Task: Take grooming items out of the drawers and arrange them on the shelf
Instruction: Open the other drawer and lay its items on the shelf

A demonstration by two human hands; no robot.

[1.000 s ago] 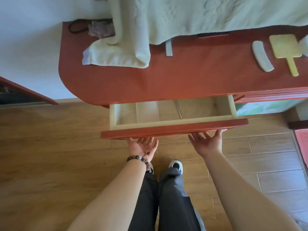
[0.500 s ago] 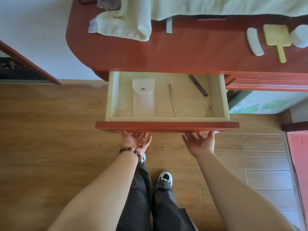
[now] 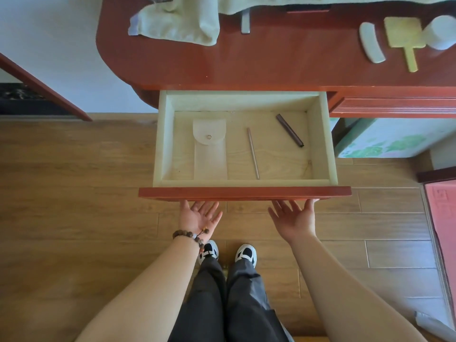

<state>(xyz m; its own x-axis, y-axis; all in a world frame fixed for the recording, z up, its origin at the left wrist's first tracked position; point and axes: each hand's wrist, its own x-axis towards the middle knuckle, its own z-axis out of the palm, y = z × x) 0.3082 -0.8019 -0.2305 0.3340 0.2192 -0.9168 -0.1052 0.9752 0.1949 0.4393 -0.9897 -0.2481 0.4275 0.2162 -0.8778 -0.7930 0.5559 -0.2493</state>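
Observation:
The pale wooden drawer (image 3: 320,144) with a red front stands pulled far out of the red dresser. Inside lie a translucent snap pouch (image 3: 209,149) at the left, a thin metallic stick (image 3: 253,153) in the middle and a dark slim folded item (image 3: 289,130) at the back right. My left hand (image 3: 198,215) and my right hand (image 3: 293,217) are palm up under the drawer's front edge, fingertips hidden beneath it. On the red dresser top (image 3: 271,60) rest a white comb (image 3: 371,45), a yellow hand mirror (image 3: 404,38) and a white jar (image 3: 441,32).
A pale green towel (image 3: 177,23) hangs over the dresser top at the back left, next to a small metal piece (image 3: 245,22). A second red drawer front (image 3: 394,107) is to the right. A green-patterned box (image 3: 385,139) sits under it. My feet stand on wood-look floor.
The drawer has slid out toward me, from barely open to nearly fully out, uncovering the pouch, stick and dark item. Both hands stayed under its front edge and moved back with it.

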